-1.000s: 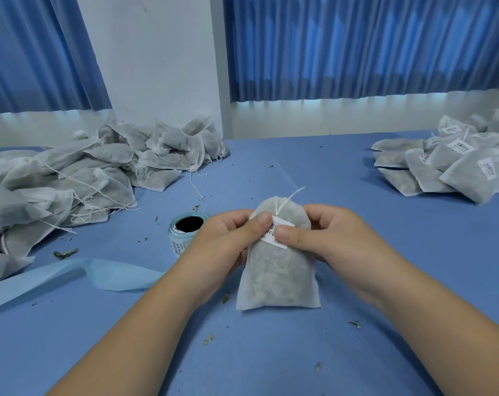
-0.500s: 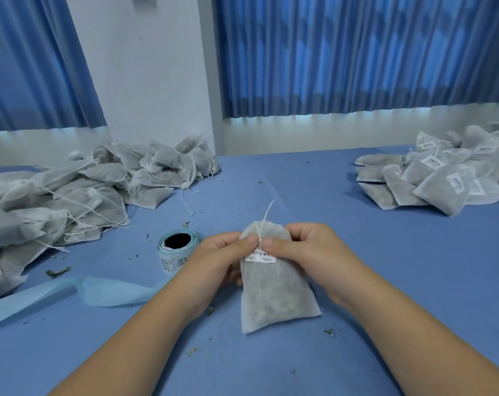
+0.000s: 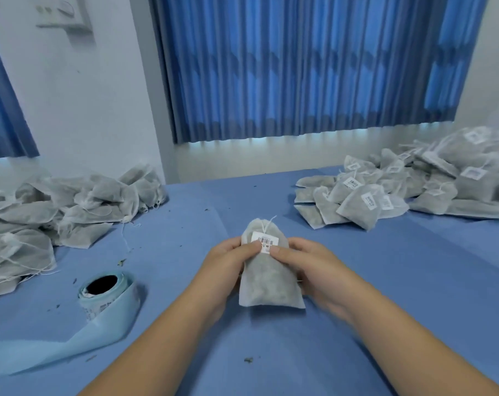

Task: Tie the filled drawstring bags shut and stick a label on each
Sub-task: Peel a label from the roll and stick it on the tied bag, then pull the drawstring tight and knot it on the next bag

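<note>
a filled drawstring bag [image 3: 266,284] is held at the middle of the blue desk [image 3: 385,281], its neck tied with a white string [image 3: 268,222] and a barcode label [image 3: 264,241] on its upper face; the left hand [image 3: 228,264] and the right hand [image 3: 308,267] grip it from nine and three o'clock, fingers [image 3: 279,250] curled round its sides, both thumbs pressing the label's lower edge. from the bag, a label roll [image 3: 105,292] lies at eight o'clock, an unlabelled heap [image 3: 56,212] at ten o'clock, a labelled heap [image 3: 414,190] at two o'clock.
</note>
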Action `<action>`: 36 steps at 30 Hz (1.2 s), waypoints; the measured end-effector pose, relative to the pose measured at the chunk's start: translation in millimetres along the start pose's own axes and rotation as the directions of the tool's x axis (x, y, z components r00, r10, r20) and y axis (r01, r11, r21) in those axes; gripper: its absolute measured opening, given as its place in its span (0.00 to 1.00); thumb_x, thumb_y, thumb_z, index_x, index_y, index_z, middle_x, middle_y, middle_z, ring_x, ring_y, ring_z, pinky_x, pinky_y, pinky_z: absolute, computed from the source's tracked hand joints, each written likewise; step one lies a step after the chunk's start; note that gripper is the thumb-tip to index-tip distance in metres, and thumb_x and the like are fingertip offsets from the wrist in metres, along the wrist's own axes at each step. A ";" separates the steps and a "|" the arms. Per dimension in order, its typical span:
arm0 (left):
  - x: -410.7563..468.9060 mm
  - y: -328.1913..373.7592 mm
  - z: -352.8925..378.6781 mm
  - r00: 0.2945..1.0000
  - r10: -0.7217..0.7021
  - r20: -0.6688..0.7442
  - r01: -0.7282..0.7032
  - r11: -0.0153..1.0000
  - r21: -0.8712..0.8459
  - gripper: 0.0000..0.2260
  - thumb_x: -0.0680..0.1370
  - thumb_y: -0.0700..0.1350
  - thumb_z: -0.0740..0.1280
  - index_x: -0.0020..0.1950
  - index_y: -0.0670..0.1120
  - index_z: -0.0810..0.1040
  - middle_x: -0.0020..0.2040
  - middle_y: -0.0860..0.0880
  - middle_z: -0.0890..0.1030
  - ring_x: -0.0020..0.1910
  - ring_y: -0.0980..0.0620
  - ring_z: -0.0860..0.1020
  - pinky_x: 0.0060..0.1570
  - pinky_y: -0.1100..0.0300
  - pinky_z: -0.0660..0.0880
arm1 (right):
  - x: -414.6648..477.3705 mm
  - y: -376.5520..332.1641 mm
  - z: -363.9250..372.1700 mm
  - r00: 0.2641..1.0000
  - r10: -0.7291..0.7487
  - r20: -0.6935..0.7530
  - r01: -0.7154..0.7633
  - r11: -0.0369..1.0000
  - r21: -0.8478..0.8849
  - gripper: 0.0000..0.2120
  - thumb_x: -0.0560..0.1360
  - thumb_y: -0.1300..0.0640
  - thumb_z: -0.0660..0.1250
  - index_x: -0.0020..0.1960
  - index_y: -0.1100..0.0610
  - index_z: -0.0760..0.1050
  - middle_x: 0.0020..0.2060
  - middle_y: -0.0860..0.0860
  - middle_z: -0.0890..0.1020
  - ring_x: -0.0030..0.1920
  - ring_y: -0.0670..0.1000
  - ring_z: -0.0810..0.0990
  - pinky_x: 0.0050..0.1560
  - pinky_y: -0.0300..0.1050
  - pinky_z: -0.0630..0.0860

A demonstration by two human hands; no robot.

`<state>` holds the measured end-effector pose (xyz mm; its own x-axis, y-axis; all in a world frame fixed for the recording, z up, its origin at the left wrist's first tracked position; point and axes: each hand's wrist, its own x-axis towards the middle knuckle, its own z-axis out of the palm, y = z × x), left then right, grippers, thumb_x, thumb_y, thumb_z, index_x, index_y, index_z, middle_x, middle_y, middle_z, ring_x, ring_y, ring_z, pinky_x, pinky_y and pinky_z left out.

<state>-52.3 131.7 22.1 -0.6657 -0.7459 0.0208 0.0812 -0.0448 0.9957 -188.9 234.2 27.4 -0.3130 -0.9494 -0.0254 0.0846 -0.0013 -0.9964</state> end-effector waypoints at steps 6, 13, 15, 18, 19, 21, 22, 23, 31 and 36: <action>25.5 4.2 72.0 0.999 0.017 0.030 -0.017 1.000 0.005 0.09 0.80 0.46 0.66 0.54 0.42 0.81 0.51 0.40 0.85 0.44 0.46 0.83 0.43 0.51 0.80 | -24.5 -8.4 -63.6 0.999 0.019 -0.037 -0.022 0.997 -0.069 0.18 0.72 0.51 0.71 0.60 0.55 0.77 0.45 0.56 0.85 0.36 0.52 0.81 0.29 0.40 0.72; 30.4 11.3 104.9 0.992 -0.078 0.102 0.082 0.996 -0.034 0.07 0.81 0.50 0.64 0.57 0.50 0.76 0.59 0.46 0.80 0.46 0.46 0.81 0.45 0.54 0.76 | -12.7 -38.6 -153.0 0.820 -0.015 -0.573 0.291 0.872 0.394 0.07 0.75 0.65 0.70 0.52 0.63 0.76 0.49 0.54 0.82 0.51 0.51 0.81 0.51 0.41 0.79; 27.9 13.3 101.5 0.991 -0.085 0.101 0.091 0.994 -0.055 0.09 0.80 0.50 0.65 0.59 0.48 0.76 0.58 0.46 0.80 0.45 0.46 0.82 0.43 0.55 0.76 | -8.7 -35.6 -168.9 0.758 0.091 -0.646 0.244 0.879 0.410 0.05 0.76 0.65 0.69 0.50 0.64 0.75 0.47 0.56 0.77 0.49 0.52 0.79 0.53 0.45 0.79; 22.4 17.1 92.9 0.993 -0.078 0.085 0.086 0.992 -0.095 0.11 0.80 0.49 0.66 0.59 0.46 0.78 0.53 0.47 0.82 0.39 0.49 0.82 0.39 0.57 0.75 | 0.1 -20.0 -163.5 0.736 0.183 -0.651 0.108 0.918 0.381 0.04 0.77 0.65 0.67 0.46 0.65 0.73 0.43 0.59 0.76 0.38 0.52 0.78 0.39 0.40 0.82; 20.5 18.8 89.4 0.995 -0.075 0.073 0.083 0.990 -0.111 0.10 0.79 0.49 0.66 0.58 0.46 0.78 0.50 0.47 0.82 0.37 0.50 0.82 0.37 0.58 0.75 | 3.5 -16.0 -155.0 0.754 0.197 -0.627 0.068 0.925 0.373 0.04 0.77 0.65 0.66 0.45 0.65 0.73 0.40 0.58 0.76 0.36 0.52 0.78 0.33 0.39 0.81; 17.0 22.9 81.1 0.997 -0.074 0.039 0.078 0.988 -0.136 0.09 0.79 0.48 0.65 0.57 0.46 0.78 0.46 0.48 0.82 0.34 0.51 0.81 0.35 0.59 0.74 | 11.1 -11.1 -132.1 0.807 0.201 -0.555 0.001 0.940 0.342 0.03 0.77 0.64 0.66 0.45 0.64 0.73 0.35 0.56 0.76 0.33 0.52 0.78 0.28 0.39 0.79; 15.0 25.6 76.0 0.997 -0.074 0.022 0.077 0.987 -0.141 0.09 0.79 0.47 0.65 0.57 0.46 0.78 0.44 0.49 0.82 0.32 0.52 0.80 0.34 0.60 0.73 | 15.8 -9.9 -118.8 0.832 0.194 -0.520 -0.023 0.948 0.316 0.03 0.77 0.64 0.66 0.45 0.64 0.73 0.33 0.55 0.76 0.31 0.51 0.78 0.28 0.39 0.79; 12.8 28.7 70.0 0.997 -0.075 0.007 0.075 0.987 -0.144 0.09 0.79 0.47 0.65 0.57 0.46 0.78 0.43 0.49 0.81 0.32 0.52 0.79 0.33 0.60 0.73 | 20.5 -9.1 -104.2 0.855 0.184 -0.486 -0.041 0.956 0.289 0.03 0.76 0.64 0.66 0.44 0.63 0.74 0.30 0.54 0.76 0.29 0.50 0.78 0.28 0.39 0.78; -11.9 58.6 -24.8 0.988 -0.009 -0.155 0.001 0.998 -0.055 0.05 0.78 0.45 0.67 0.51 0.46 0.80 0.39 0.50 0.81 0.30 0.53 0.77 0.33 0.60 0.71 | 52.6 -16.0 39.1 0.981 0.104 -0.162 -0.079 0.984 0.157 0.02 0.76 0.63 0.66 0.46 0.62 0.76 0.27 0.52 0.77 0.27 0.49 0.77 0.29 0.40 0.75; -36.7 67.9 -105.6 0.947 0.056 -0.317 0.008 0.981 0.195 0.04 0.79 0.45 0.66 0.50 0.47 0.80 0.42 0.50 0.81 0.32 0.53 0.78 0.34 0.62 0.72 | 70.6 -15.9 127.6 0.997 0.059 -0.048 -0.055 0.995 0.082 0.03 0.77 0.61 0.66 0.46 0.60 0.77 0.33 0.53 0.79 0.29 0.49 0.79 0.30 0.39 0.75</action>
<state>55.9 85.9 79.4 -0.3908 -0.9193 0.0465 -0.0704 0.0802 0.9943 -91.6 127.1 51.7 -0.3528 -0.9316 -0.0879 0.1787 0.0251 -0.9836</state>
